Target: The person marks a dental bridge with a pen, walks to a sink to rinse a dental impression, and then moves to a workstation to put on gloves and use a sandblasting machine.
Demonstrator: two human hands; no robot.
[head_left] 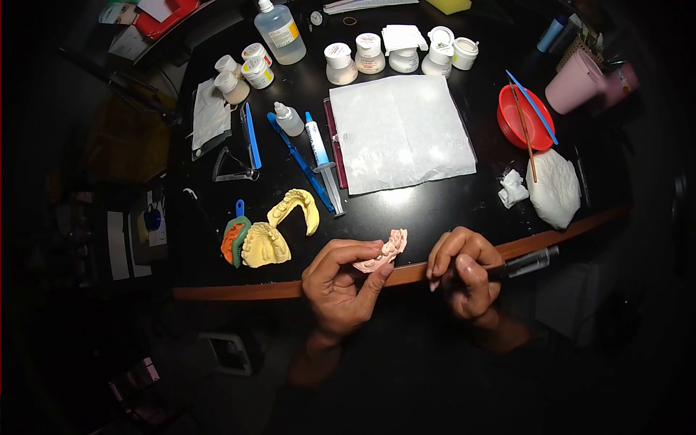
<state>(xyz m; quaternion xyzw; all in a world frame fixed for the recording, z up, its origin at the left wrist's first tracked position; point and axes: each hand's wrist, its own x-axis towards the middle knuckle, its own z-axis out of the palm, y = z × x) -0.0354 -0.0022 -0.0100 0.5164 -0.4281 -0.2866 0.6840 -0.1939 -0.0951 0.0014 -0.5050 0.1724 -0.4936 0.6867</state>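
My left hand (pixel 339 286) grips a small pinkish dental cast (pixel 388 250) between thumb and fingers, tooth shapes showing on it. To its right, my right hand (pixel 467 275) is closed with bent fingers around a dark pen (pixel 533 262) with a clear end, which sticks out to the right. The pen's other end is hidden by the fingers. Left of my hands lie a yellow dental cast (pixel 266 246), a yellow horseshoe-shaped cast (pixel 308 206) and a green-and-orange impression tray (pixel 233 243) with a blue handle.
A white paper sheet (pixel 402 134) covers a pad mid-table. Behind stand several jars (pixel 370 58) and a large bottle (pixel 281 36). A syringe (pixel 322 163) lies left; a red bowl (pixel 511 119) with sticks and a white cloth bundle (pixel 554 192) sit right. The wooden table edge (pixel 239 291) runs in front.
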